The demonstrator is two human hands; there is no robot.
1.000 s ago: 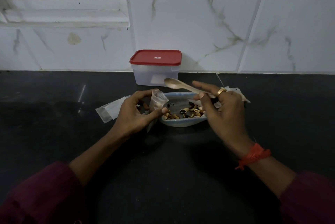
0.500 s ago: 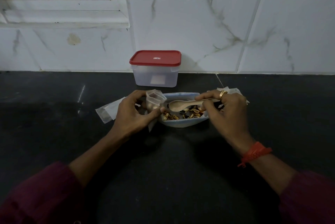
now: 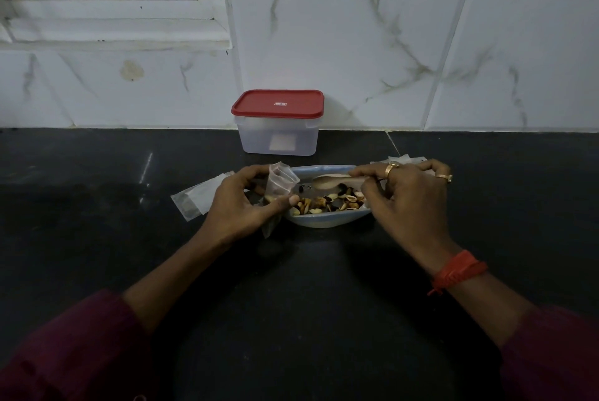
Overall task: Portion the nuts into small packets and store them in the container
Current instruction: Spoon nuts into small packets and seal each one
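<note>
On the dark bench [image 3: 97, 222] the blue bowl [image 3: 324, 221] holds the nuts [image 3: 327, 203], and just at its left edge the left grip [image 3: 240, 203] pinches a small clear packet [image 3: 279, 180], upright with the mouth open. The right grip [image 3: 411, 196] is curled around the handle of a spoon [image 3: 327, 180], whose scoop lies inside the bowl. Behind the bowl stands the container [image 3: 278, 138] with its red lid [image 3: 278, 103] on, and flat empty packets [image 3: 194, 199] lie left of the bowl.
</note>
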